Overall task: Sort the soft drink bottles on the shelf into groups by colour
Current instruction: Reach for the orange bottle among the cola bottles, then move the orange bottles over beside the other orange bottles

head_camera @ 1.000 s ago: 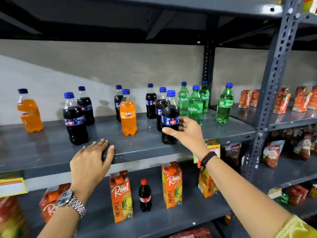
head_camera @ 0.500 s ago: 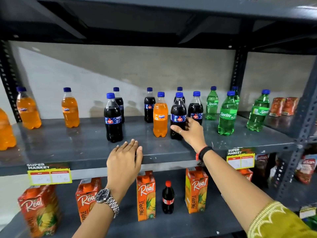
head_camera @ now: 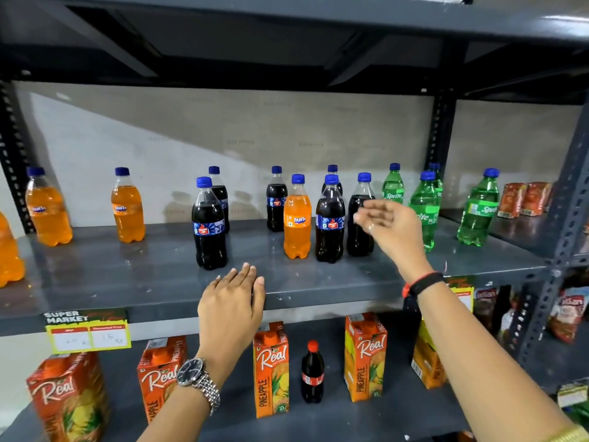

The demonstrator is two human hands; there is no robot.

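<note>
shelf [head_camera: 127, 282] edge; right hand [head_camera: 392, 231] blurred

place: shop | rack: grey slotted steel shelf [head_camera: 318, 291] | tag: "SUPER MARKET" price label [head_camera: 87, 330] on shelf edge | stock: soft drink bottles [head_camera: 208, 224], juice cartons [head_camera: 271, 368], snack packets [head_camera: 567, 314]

Head view, close, facing the shelf [head_camera: 318, 282], angled slightly downward

Silver link wristwatch [head_camera: 198, 380] with dark dial, black wristband [head_camera: 425, 282] with red thread, yellow-green sleeve [head_camera: 567, 435]
</note>
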